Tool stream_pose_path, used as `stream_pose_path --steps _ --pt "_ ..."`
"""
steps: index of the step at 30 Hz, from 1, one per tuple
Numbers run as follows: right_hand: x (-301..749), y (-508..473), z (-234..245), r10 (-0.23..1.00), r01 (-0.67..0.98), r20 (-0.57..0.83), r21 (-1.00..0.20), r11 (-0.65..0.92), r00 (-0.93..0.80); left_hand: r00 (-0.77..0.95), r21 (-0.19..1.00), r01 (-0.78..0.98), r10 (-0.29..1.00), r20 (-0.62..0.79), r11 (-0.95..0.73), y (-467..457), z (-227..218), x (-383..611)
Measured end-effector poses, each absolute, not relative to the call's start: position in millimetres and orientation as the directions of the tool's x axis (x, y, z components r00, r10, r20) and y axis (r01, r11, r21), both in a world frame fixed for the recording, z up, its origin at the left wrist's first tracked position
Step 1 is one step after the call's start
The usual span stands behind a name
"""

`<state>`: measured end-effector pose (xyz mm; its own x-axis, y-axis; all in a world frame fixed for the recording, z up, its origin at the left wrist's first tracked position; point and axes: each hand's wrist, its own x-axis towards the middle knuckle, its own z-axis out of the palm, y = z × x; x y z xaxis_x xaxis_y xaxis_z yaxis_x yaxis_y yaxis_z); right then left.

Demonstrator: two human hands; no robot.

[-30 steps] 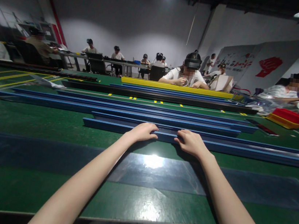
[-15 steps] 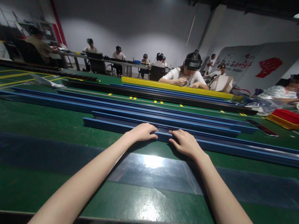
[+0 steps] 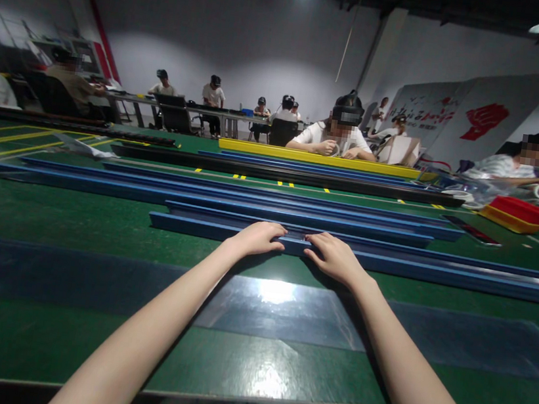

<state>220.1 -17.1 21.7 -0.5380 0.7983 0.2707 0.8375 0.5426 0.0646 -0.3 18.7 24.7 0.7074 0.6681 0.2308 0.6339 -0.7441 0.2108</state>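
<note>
A long blue channel strip [image 3: 206, 229] lies across the green table, running off at the right. My left hand [image 3: 259, 238] is closed over its near wall, with fingers reaching inside the channel and the thumb on the outer face. Just to the right, my right hand [image 3: 334, 256] grips the same wall in a like way, and a short gap parts the two hands. Something small and clear seems to show in the channel between the fingertips; I cannot make it out. Beneath my forearms a wide transparent plastic strip [image 3: 90, 278] is laid flat.
Farther back are more blue channels [image 3: 229, 205], a black one [image 3: 273, 173] and a yellow one [image 3: 315, 158]. A phone [image 3: 474, 231] rests near a red and yellow bin [image 3: 520, 215]. Across the table sits a person [image 3: 352, 140]; another person [image 3: 518, 162] works at the right.
My hands keep nearly the same place and grip on the channel. In the background, one person at the far tables has risen a little.
</note>
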Motion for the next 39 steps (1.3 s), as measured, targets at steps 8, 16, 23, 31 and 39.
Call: stream_pose_path --steps 8,16,23,31,39 --pt "220.1 -18.4 23.3 0.804 0.843 0.269 0.074 0.532 -0.531 0.718 0.191 0.616 0.644 0.263 -0.764 20.1 24.5 -1.4" --pt "220.5 -17.4 22.3 0.802 0.84 0.267 0.061 0.54 -0.535 0.71 0.145 0.631 0.643 0.287 -0.762 20.9 25.8 -1.4" --pt "220.4 -17.5 23.1 0.808 0.84 0.252 0.045 0.541 -0.533 0.699 0.18 0.636 0.66 0.275 -0.75 20.0 25.4 -1.9" --pt "219.6 -18.5 24.6 0.82 0.847 0.234 0.029 0.531 -0.522 0.7 0.19 0.635 0.662 0.269 -0.749 20.8 25.8 -1.9" --pt "220.3 -17.3 22.8 0.799 0.84 0.27 0.09 0.534 -0.537 0.628 0.264 0.663 0.712 0.313 -0.701 18.7 25.0 -2.5"
